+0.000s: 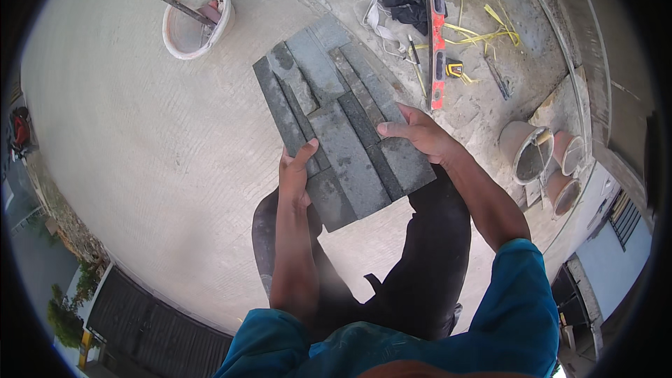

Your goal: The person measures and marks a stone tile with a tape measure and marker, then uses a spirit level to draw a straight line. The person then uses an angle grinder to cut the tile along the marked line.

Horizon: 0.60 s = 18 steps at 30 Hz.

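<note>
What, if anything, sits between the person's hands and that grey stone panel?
Nothing visible does. The left hand already clasps the near left edge of the stone panel, and the right hand presses on its right side, both in direct contact.

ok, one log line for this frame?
left hand: grips stone panel's left edge | right hand: grips its right edge | stone veneer panel: held up, tilted | white bucket, red spirit level: on floor

Grey stone panel [341, 122] gripped at both edges: left hand [295, 173], right hand [418, 133]. White bucket [196, 19] far left, red level [436, 31] beyond.
</note>
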Each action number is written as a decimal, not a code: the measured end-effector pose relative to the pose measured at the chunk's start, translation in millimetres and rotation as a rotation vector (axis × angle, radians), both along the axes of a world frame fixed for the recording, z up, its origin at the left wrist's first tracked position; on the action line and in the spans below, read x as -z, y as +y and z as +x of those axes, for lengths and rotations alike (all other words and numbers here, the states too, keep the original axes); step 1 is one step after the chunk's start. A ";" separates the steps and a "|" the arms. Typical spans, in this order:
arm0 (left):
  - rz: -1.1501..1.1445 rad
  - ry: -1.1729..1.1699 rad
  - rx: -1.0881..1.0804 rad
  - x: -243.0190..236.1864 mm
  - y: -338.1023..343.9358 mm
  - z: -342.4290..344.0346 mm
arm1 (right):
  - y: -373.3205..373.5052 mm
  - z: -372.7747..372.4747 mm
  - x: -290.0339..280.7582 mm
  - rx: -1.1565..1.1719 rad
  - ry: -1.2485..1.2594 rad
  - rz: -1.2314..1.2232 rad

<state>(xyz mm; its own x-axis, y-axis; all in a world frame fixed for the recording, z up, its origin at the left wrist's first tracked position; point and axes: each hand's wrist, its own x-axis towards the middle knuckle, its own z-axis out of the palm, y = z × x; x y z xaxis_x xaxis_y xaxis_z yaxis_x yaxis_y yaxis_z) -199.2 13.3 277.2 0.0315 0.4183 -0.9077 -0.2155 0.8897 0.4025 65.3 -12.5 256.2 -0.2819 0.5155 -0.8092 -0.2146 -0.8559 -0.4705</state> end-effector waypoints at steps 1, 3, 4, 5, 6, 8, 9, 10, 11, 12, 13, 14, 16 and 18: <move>0.008 -0.013 0.060 -29.4 -5.5 -6.9 | -19.4 -7.4 -32.6 0.060 0.015 0.006; 0.072 0.007 0.188 -86.3 -64.0 -14.2 | -94.4 -12.1 -110.2 0.198 0.088 0.009; 0.110 0.033 0.275 -123.7 -65.7 -9.7 | -118.0 -9.2 -139.0 0.222 0.119 -0.005; 0.140 0.047 0.360 -160.4 -64.2 1.1 | -137.4 -4.6 -178.4 0.246 0.050 0.046; 0.181 0.045 0.433 -195.9 -59.6 12.7 | -158.1 -2.1 -210.4 0.299 0.064 0.061; 0.298 0.072 0.633 -272.9 -63.2 54.0 | -212.6 -6.3 -252.3 0.442 0.073 0.138; 0.368 0.019 0.647 -206.2 -113.9 -73.8 | -266.3 -137.6 -188.5 0.401 -0.021 0.199; 0.447 0.039 0.708 -201.0 -114.7 -80.0 | -278.2 -152.3 -177.8 0.401 -0.095 0.141; 0.537 0.052 0.841 -214.3 -121.6 -88.4 | -305.4 -173.1 -188.1 0.464 -0.130 0.060; 0.630 0.074 0.966 -218.1 -126.1 -94.0 | -336.0 -186.3 -187.4 0.423 -0.319 0.113; 0.729 0.105 1.072 -221.9 -135.7 -97.7 | -376.8 -198.5 -180.0 0.368 -0.507 0.152; 0.820 0.117 1.122 -229.8 -150.6 -103.0 | -417.1 -211.1 -177.2 0.296 -0.693 0.178; 0.993 0.144 1.217 -242.3 -180.1 -81.2 | -519.8 -184.5 -185.4 0.429 -0.854 0.112; 1.167 0.378 1.436 -229.2 -192.3 -73.5 | -637.9 -183.4 -165.5 0.683 -0.887 -0.124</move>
